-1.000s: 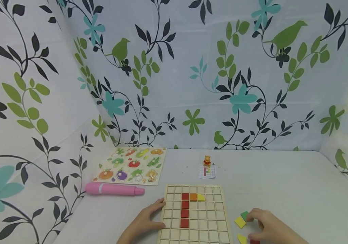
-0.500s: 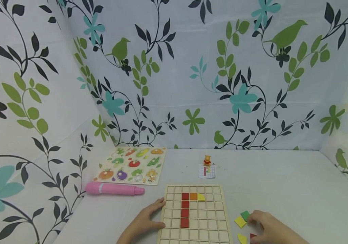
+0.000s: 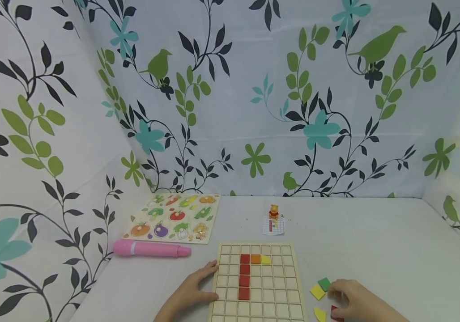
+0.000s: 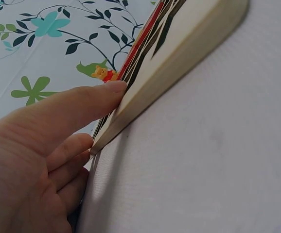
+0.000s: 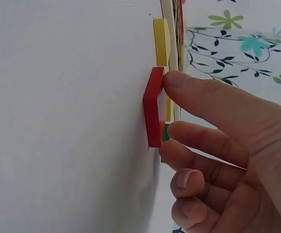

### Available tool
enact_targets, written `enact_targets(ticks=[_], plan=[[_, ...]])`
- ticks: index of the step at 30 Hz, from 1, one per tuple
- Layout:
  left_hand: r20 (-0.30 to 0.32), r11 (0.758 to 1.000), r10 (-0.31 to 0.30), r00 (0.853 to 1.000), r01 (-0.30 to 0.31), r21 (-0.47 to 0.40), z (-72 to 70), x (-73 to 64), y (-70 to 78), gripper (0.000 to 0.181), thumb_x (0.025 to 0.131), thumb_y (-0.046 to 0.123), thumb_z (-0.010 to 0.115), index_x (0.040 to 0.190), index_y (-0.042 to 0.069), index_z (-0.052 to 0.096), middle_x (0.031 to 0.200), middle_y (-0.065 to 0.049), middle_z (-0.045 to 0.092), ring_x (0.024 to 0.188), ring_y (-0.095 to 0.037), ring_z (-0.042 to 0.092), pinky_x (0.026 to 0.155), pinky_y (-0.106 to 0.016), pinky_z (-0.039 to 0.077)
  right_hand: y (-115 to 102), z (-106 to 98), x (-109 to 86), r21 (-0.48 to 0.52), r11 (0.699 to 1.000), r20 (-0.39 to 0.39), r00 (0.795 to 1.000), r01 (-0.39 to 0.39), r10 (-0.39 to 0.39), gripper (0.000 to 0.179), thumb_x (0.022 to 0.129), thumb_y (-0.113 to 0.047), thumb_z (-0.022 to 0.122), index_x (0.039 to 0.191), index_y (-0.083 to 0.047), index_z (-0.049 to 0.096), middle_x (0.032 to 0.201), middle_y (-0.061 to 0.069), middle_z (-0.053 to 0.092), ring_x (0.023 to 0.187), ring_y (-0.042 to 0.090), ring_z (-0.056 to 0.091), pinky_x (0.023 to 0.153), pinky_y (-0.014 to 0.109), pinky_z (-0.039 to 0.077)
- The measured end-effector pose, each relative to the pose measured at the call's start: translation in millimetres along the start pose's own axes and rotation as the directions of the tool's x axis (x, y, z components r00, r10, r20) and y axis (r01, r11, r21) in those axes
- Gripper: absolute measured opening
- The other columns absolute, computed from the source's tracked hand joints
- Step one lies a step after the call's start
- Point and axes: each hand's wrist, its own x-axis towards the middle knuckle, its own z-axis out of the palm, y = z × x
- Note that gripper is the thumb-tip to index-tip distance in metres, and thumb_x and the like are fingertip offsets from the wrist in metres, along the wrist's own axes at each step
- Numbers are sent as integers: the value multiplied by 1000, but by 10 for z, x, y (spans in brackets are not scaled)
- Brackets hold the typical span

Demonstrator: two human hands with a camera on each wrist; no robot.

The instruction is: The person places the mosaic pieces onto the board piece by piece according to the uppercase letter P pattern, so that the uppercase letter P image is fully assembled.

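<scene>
A wooden grid board (image 3: 266, 308) lies on the table, with red square tiles (image 3: 244, 281), an orange square tile (image 3: 256, 259) and a yellow curved-edge tile (image 3: 266, 259) in its cells. Spread along its left edge, the thumb and forefinger of my left hand (image 3: 191, 288) rest against the frame. My right hand (image 3: 355, 302) pinches a loose red tile (image 5: 154, 109) low at the table, its thumb at one corner and a fingertip at the opposite end. Beside these fingers lie a green tile (image 3: 324, 284), a yellow square tile (image 3: 317, 292) and a yellow curved tile (image 3: 319, 314).
Behind the board stands a small bear figure (image 3: 273, 211) at a paper card (image 3: 273, 226) with a coloured grid. A vegetable puzzle board (image 3: 173, 218) and a pink pen-shaped object (image 3: 151, 249) lie at left. Patterned cloth (image 3: 262, 98) surrounds the table.
My right fingers have shifted slightly, and more of the red tile shows by the thumb. The green tile is less covered. My left hand stays on the board's edge.
</scene>
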Motion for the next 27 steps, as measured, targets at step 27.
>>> enact_targets(ticks=[27], plan=[[-6,1000,11,1000,-11,5,8,-9,-4,75,70,40,72,131,6,45,140,-8,34,126,-32,28,99,-54,20,-22,41,1,70,997,37,999,-42,40,15,72,-10,70,82,-11,59,68,-3,48,57,9,44,48,23,41]])
